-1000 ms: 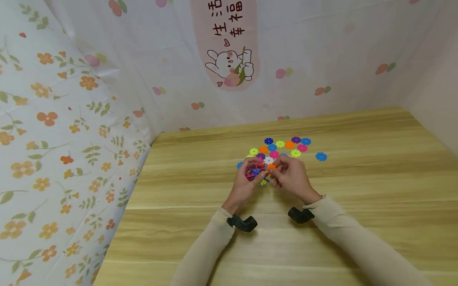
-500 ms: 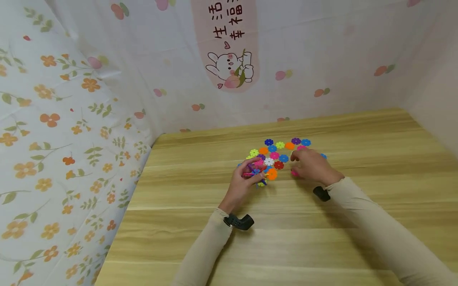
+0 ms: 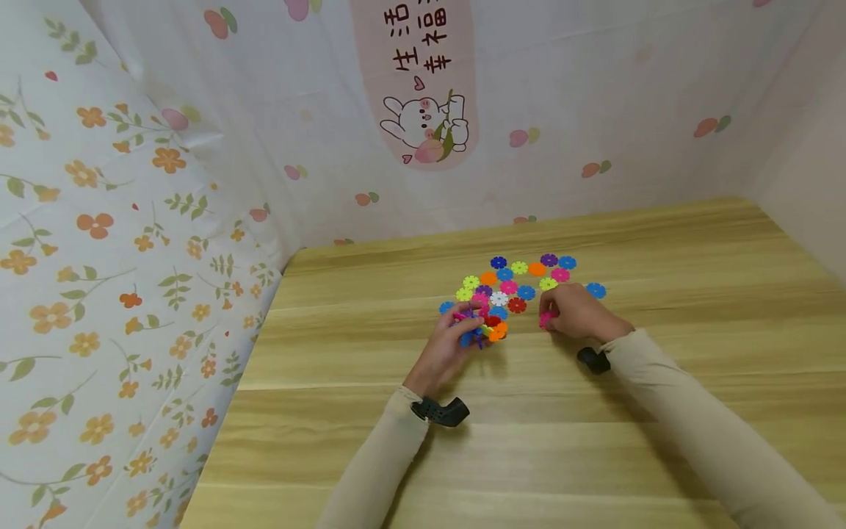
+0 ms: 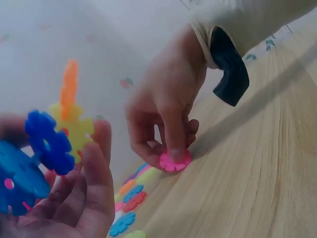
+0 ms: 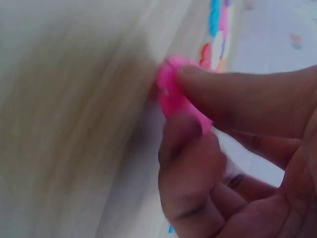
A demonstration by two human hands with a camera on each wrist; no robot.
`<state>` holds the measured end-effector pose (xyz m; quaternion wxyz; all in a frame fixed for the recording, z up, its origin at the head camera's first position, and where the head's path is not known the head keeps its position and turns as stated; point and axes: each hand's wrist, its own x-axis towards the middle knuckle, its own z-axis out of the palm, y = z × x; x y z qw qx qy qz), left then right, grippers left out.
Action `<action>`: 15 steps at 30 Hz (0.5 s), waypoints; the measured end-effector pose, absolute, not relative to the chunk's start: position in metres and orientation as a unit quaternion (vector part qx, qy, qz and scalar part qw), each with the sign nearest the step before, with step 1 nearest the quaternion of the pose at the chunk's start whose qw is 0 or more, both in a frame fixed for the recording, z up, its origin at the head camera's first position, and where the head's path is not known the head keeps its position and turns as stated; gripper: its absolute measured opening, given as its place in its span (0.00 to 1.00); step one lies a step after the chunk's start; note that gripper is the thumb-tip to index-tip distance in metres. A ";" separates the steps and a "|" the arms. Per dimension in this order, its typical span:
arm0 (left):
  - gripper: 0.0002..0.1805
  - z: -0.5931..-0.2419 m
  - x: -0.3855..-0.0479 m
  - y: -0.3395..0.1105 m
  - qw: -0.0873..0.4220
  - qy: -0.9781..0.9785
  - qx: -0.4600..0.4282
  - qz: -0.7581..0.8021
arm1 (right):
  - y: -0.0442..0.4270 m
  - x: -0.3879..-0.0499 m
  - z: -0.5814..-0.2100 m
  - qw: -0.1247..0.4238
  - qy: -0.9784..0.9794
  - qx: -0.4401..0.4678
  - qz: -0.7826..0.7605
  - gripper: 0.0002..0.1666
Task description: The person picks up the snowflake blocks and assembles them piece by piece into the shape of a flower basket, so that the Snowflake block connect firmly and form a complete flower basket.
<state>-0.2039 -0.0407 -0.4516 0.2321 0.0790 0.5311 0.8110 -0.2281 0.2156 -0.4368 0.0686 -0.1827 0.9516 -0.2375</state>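
Printed cloth (image 3: 568,95) hangs behind the wooden table (image 3: 502,455), on which many loose discs (image 3: 517,305) lie close together. With my left hand (image 3: 449,345) I hold the cluster of joined discs (image 4: 48,141), my fingers curled around it. My right hand (image 3: 581,312) pinches one pink disc (image 4: 175,161) between thumb and finger, apart from the cluster; whether it touches the wood, I cannot tell. I think this thin disc could slip, because my grip on it is small. Also, too strong squeezing on the left may loosen the joints.
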 end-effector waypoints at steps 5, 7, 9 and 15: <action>0.17 -0.454 -0.205 -0.040 0.243 0.522 0.076 0.814 | 0.215 -0.223 -0.434 0.085 0.923 -0.196 -0.319 0.05; 0.17 -0.456 -0.206 -0.039 0.243 0.524 0.072 0.813 | 0.212 -0.219 -0.431 0.096 0.905 -0.187 -0.370 0.05; 0.18 -0.458 -0.206 -0.039 0.244 0.521 0.065 0.815 | 0.207 -0.215 -0.427 0.097 0.886 -0.179 -0.416 0.04; 0.18 -0.461 -0.208 -0.037 0.249 0.512 0.053 0.820 | 0.184 -0.204 -0.414 0.047 0.845 -0.179 -0.502 0.06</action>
